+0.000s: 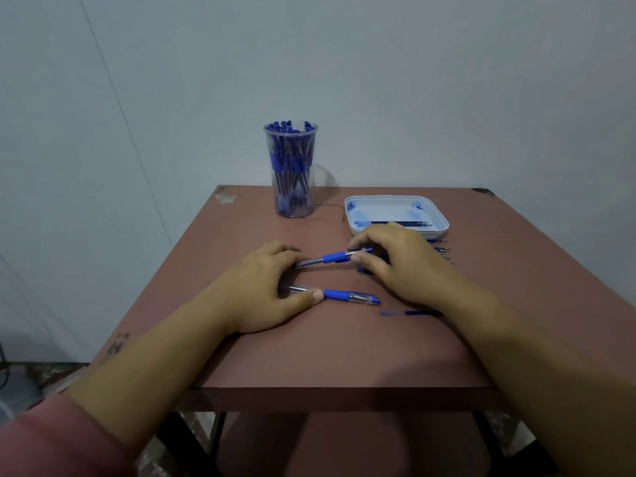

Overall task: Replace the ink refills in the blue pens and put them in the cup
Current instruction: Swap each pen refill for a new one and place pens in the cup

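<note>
Blue pen (332, 258) clamped at both ends, likely for unscrewing!
The left hand (265, 287) gripped its 9 o'clock end and the right hand (395, 263) pinched the 3 o'clock end, mid-bench (344, 356). A second pen (347, 297) was parked under the left thumb, with a loose refill (409, 313) at 5 o'clock, the tray (444, 222) at 1 and the stocked cup (290, 173) at 12.

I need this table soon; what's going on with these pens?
A person is working on a blue pen, the left hand holding its clear end and the right hand pinching the other end. A second pen lies on the table by the left thumb, a loose refill nearby. The cup behind is full of pens; the tray holds refills.
</note>
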